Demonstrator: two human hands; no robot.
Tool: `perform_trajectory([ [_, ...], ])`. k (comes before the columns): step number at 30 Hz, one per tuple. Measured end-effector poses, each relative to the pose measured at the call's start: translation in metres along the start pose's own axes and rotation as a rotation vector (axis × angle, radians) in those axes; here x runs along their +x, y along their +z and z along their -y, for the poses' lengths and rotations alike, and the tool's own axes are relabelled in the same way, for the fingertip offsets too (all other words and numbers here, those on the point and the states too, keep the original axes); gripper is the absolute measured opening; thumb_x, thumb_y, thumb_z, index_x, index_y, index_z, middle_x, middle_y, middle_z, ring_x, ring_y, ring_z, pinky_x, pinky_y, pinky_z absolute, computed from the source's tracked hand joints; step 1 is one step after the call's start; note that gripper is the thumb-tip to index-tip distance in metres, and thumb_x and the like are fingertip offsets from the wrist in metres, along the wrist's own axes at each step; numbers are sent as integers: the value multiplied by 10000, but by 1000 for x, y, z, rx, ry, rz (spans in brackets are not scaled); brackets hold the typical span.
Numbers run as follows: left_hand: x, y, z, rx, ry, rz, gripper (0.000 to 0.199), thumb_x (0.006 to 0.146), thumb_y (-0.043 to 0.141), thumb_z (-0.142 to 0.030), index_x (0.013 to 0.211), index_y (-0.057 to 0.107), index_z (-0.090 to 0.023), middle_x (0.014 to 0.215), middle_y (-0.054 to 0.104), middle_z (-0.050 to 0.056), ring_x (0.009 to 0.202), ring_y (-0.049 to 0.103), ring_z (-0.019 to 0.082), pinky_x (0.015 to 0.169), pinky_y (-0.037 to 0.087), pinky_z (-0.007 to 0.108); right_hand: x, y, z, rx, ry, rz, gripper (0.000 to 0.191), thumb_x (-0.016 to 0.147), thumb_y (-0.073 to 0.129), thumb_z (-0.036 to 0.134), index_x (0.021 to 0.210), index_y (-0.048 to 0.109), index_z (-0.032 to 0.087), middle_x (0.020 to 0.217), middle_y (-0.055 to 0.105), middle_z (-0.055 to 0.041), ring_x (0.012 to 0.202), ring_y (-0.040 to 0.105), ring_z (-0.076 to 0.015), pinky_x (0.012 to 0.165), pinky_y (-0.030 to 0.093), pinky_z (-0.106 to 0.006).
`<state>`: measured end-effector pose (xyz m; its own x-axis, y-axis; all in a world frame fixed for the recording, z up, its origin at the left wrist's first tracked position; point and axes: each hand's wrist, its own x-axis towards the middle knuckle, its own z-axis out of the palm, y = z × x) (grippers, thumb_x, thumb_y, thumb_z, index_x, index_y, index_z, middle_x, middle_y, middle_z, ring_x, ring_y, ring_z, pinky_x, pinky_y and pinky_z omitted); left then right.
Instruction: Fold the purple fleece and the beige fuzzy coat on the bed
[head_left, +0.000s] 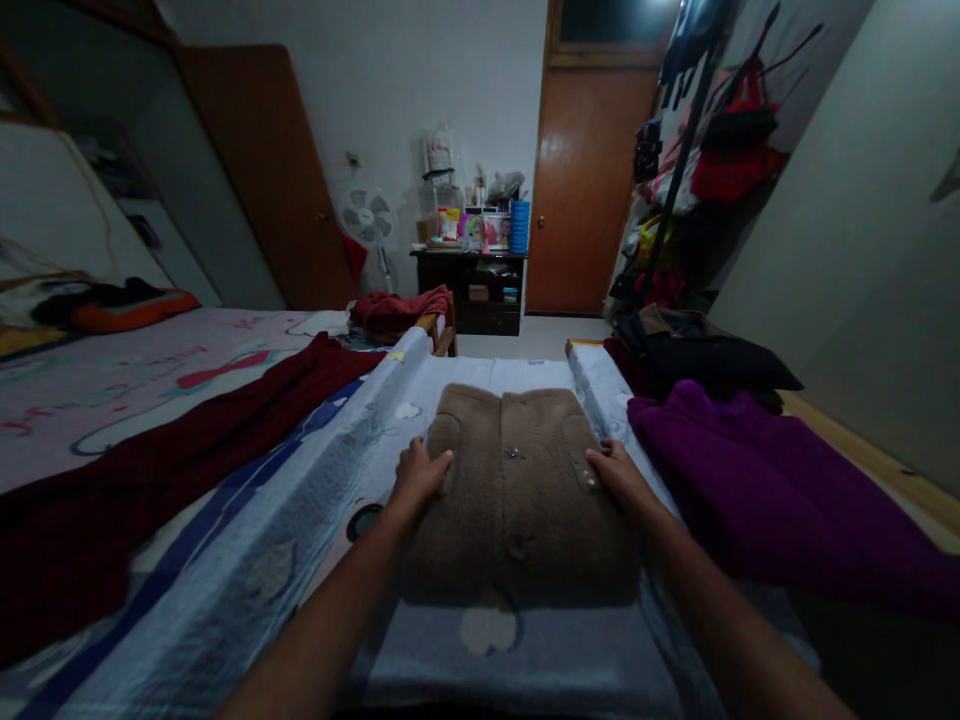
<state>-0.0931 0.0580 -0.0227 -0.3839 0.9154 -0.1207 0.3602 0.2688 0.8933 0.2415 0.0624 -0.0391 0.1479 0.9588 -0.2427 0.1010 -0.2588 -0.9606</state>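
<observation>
A brown garment [529, 500], folded into a rough rectangle with buttons down its front, lies on the light blue patterned bedsheet [487, 670]. My left hand [421, 475] grips its left edge, the thumb on top and the fingers around the side. At the right edge, my right hand [619, 470] holds the cloth in the same way, near two small shiny spots. The fingertips under the cloth are hidden.
Purple clothing [780, 480] and a dark folded pile [697, 350] lie on the right. A dark red garment [187, 450] stretches along the left bed. Beside my left forearm is a pale pink object [364, 520] with a dark round part. A fan [369, 215] stands behind.
</observation>
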Motion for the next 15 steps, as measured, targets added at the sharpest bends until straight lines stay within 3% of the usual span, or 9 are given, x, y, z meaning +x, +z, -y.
perform_trajectory([
  [1,-4,3,-9,175,128,-96,628,716,730,-286,1281,502,-137,1401,490,236,1321,433,403,1059,369,520,-2,6,7,-168,-155,-169,498,744,631,287,1226,529,213,1294,596,-124,1282,482,-287,1098,352,-420],
  [2,-10,8,-18,306,255,-136,638,755,690,-291,1335,468,-147,1473,409,224,1376,349,399,1106,290,545,-6,15,15,-323,-304,-225,553,744,632,281,1275,508,189,1403,508,-144,1362,383,-297,1150,266,-435],
  [4,-23,22,-35,462,481,-61,558,836,595,-299,1369,464,-199,1521,366,165,1419,283,347,1157,183,536,-14,37,30,-563,-531,-202,560,802,578,294,1341,476,183,1524,365,-130,1436,251,-277,1190,157,-442],
  [6,-37,39,-44,539,623,64,462,876,542,-324,1333,522,-258,1507,411,111,1436,262,303,1185,76,525,-21,61,39,-802,-640,-129,555,862,510,294,1399,437,175,1570,283,-113,1466,166,-261,1195,86,-465],
  [10,-50,69,-36,781,704,146,429,941,405,-385,1336,530,-278,1487,452,58,1432,273,280,1162,83,596,-25,90,34,-1122,-607,-31,531,935,387,298,1450,394,169,1572,288,-91,1465,176,-250,1172,71,-527],
  [15,-39,81,-12,921,671,96,538,949,334,-513,1426,446,-291,1516,409,66,1431,262,322,1133,145,627,-15,95,16,-1254,-506,19,532,964,317,397,1457,398,212,1579,272,-64,1462,180,-257,1148,81,-584],
])
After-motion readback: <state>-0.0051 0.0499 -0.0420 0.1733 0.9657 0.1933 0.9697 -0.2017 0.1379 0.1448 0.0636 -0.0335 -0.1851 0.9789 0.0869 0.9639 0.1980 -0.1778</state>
